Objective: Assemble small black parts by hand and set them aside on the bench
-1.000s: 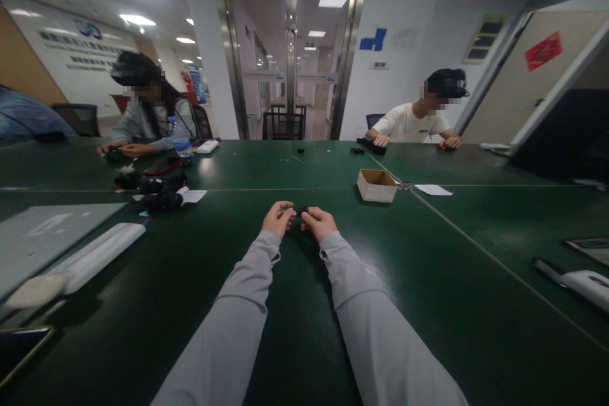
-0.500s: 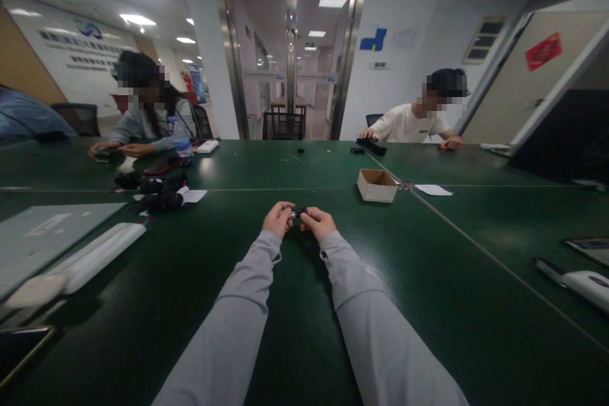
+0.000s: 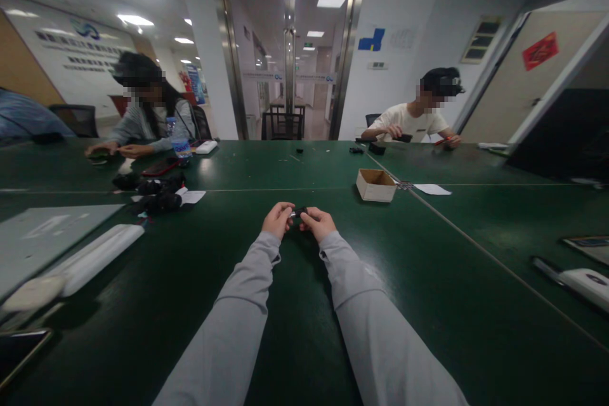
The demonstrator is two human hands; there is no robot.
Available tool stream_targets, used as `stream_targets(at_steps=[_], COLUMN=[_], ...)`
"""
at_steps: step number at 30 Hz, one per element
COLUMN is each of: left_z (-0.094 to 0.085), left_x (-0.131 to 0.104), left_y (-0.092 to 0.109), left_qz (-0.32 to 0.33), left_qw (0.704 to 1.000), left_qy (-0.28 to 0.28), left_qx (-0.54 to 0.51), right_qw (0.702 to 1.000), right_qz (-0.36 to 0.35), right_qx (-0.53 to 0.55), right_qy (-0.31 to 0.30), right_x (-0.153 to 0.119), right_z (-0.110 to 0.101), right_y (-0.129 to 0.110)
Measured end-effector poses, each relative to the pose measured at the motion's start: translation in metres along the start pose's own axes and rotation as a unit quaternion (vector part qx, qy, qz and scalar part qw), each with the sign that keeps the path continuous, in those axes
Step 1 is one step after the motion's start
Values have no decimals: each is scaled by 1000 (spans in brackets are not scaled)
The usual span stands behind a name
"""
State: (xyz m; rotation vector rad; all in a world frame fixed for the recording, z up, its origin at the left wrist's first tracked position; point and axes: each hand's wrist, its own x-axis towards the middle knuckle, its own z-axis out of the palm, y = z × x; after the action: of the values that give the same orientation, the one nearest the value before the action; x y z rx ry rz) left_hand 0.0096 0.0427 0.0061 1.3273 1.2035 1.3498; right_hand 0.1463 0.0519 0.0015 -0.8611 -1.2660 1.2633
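A small black object with a silvery left end is held between my two hands, above the green table. The fingers of my left hand pinch its silvery end. My right hand grips the black end from the other side, thumb toward me. Its exact kind is too small to make out, and fingertips cover part of it.
An open cardboard box stands right of my hands, near a white paper. To the left lie black gear, a long white case and a grey board. Two people sit across the table; a water bottle stands there.
My hands keep the same grip on the small object and hardly move. Across the table on the right, a person's hand has lifted a black item off the tabletop.
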Motion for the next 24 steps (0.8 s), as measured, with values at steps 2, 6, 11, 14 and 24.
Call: stream_targets(at_steps=[2,6,11,14,24], left_z=[0,0,1,1,0], left_x=[0,0,0,0,1], left_y=[0,0,0,-2,-3], left_qz=[0,12,13,21,21], left_qw=[1000,1000,1000,1000,1000], left_qy=[-3,1,-2,0,-16], left_qx=[1,11,9,8,12], right_qw=[1000,1000,1000,1000,1000], right_qz=[0,7,7,-1,-1], right_qx=[4,-4,9,3,1], right_qy=[-2,0,7,-6,-1], right_x=[0,0,1,1,0], right_z=[0,1,1,0,0], right_y=[0,0,0,1,0])
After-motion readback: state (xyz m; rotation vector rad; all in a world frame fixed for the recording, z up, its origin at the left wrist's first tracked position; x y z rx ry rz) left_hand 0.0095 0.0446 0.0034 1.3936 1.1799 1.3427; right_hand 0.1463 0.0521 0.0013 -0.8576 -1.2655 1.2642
